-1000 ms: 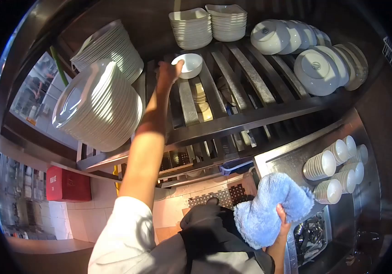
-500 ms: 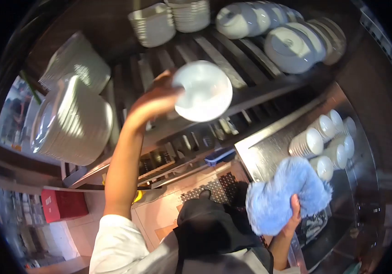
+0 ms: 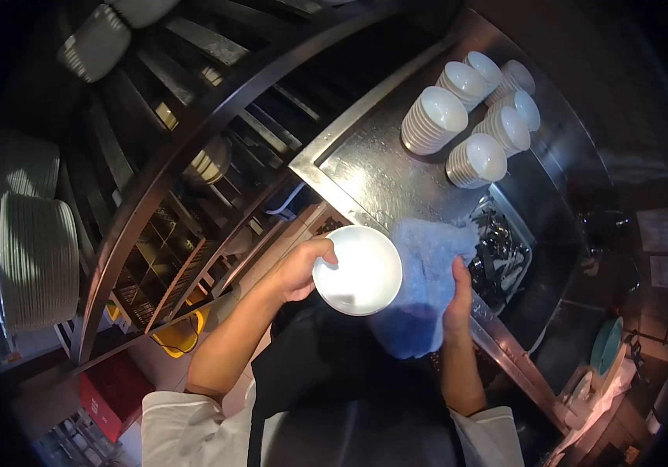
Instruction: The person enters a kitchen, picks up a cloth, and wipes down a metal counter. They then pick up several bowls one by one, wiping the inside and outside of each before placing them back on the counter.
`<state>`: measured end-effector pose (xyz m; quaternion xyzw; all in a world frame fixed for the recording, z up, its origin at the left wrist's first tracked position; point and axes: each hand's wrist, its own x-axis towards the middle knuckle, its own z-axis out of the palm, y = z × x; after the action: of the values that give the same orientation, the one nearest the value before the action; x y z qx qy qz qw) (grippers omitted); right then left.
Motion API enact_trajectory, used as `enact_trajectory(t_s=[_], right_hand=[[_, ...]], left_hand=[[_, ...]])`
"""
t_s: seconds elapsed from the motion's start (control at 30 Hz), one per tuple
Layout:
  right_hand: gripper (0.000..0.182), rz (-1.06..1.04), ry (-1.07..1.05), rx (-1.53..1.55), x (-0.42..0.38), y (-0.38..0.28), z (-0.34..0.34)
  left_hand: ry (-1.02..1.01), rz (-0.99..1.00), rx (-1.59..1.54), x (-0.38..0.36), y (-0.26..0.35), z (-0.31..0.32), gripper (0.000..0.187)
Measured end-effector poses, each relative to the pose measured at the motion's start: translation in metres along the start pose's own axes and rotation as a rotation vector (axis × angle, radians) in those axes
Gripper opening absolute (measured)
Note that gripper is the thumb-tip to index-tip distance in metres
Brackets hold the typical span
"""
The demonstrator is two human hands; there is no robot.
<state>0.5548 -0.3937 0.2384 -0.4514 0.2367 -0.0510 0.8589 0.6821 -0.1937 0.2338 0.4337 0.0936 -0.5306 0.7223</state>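
My left hand [image 3: 308, 268] grips the rim of a white bowl [image 3: 359, 272], its thumb over the inside edge. The bowl is tilted so that its hollow faces me, in front of my body. Just right of it, my right hand [image 3: 458, 300] is closed on a fluffy blue cloth [image 3: 419, 292], which hangs down behind the bowl and overlaps it in view. The fingers of my right hand are mostly hidden by the cloth; its thumb shows on top.
Several stacks of white bowls [image 3: 433, 121] stand on the steel counter [image 3: 373, 167]. A tray of cutlery [image 3: 497, 253] lies beside them. Left is a slatted rack [image 3: 170, 148] with stacked plates [image 3: 38, 261]. A red box [image 3: 116, 393] and yellow object [image 3: 182, 335] are low down.
The view has turned toward the counter. My left hand has brought the bowl from over the rack to in front of my body, close against the cloth in my right hand.
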Motion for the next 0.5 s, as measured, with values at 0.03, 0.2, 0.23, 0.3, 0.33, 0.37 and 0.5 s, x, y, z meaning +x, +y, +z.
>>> enact_trajectory(t_s=[0.03, 0.2, 0.23, 0.3, 0.33, 0.37, 0.5], right_hand=[[0.057, 0.095, -0.029, -0.131, 0.0, -0.005, -0.007], [0.058, -0.551, -0.525, -1.297, 0.019, -0.048, 0.03], [0.063, -0.508, -0.515, -1.535, 0.02, -0.039, 0.043], [0.069, -0.454, -0.494, -1.772, 0.023, -0.026, 0.052], [0.07, -0.474, -0.535, -1.765, 0.028, -0.014, 0.048], [0.072, -0.495, -0.579, -1.757, 0.031, -0.003, 0.045], [0.059, -0.49, -0.553, -1.738, 0.032, 0.028, 0.041]], left_hand=[[-0.003, -0.01, 0.001, -0.001, 0.0, 0.004, 0.054], [-0.17, 0.027, 0.664, 0.009, -0.001, 0.003, 0.048], [-0.178, 0.022, 0.668, 0.008, -0.004, 0.005, 0.048], [-0.195, -0.03, 0.696, 0.004, -0.01, 0.01, 0.045], [-0.176, -0.064, 0.776, 0.0, -0.01, 0.011, 0.043], [-0.176, -0.064, 0.775, -0.002, -0.012, 0.009, 0.043], [-0.141, 0.06, 0.846, -0.002, -0.032, -0.014, 0.043]])
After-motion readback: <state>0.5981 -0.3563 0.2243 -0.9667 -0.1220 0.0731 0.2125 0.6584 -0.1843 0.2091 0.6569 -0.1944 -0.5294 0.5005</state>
